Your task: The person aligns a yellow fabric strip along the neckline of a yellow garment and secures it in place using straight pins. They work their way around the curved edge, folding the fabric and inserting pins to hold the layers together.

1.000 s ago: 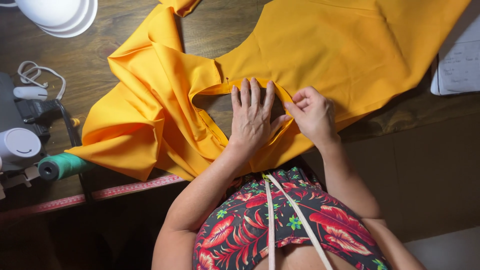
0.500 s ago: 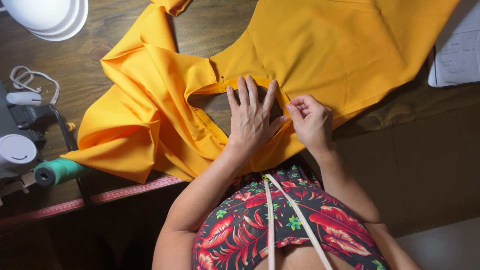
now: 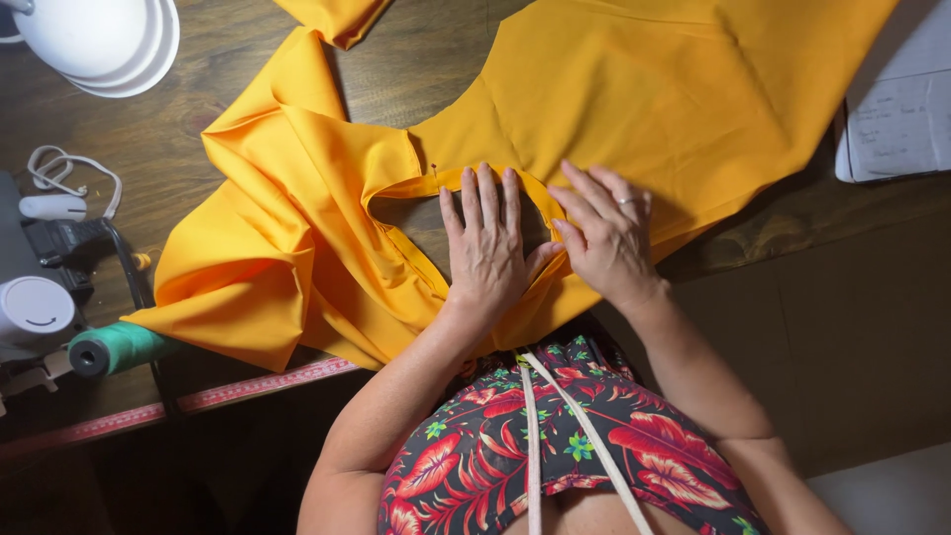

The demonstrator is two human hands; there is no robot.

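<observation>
On the dark wooden table [image 3: 238, 89] in front of me, I am pressing both hands down on a large piece of orange fabric [image 3: 674, 109]. My left hand [image 3: 485, 248] is lying flat with its fingers stretched out and close together, spanning the curved cut-out in the cloth, palm resting on the near edge of the opening. My right hand [image 3: 604, 238] is sitting just beside it, fingers spread and slightly bent, a ring showing on one finger, with the fingertips pushing on the folded rim of the cut-out; its thumb is touching the side of my left hand. Neither hand is gripping anything; both are open and flat against the cloth.

The fabric is spreading from the upper right across the table and bunching into loose folds on the left, where it is hanging a little over the table's near edge. A red measuring tape [image 3: 198, 396] is running along that edge below the folds. Farther left, a green spool of thread [image 3: 119, 349] is lying near a white round container [image 3: 35, 312]. White bowls [image 3: 104, 40] are stacked at the upper left corner, and a sheet of paper [image 3: 897, 124] is lying at the right.
</observation>
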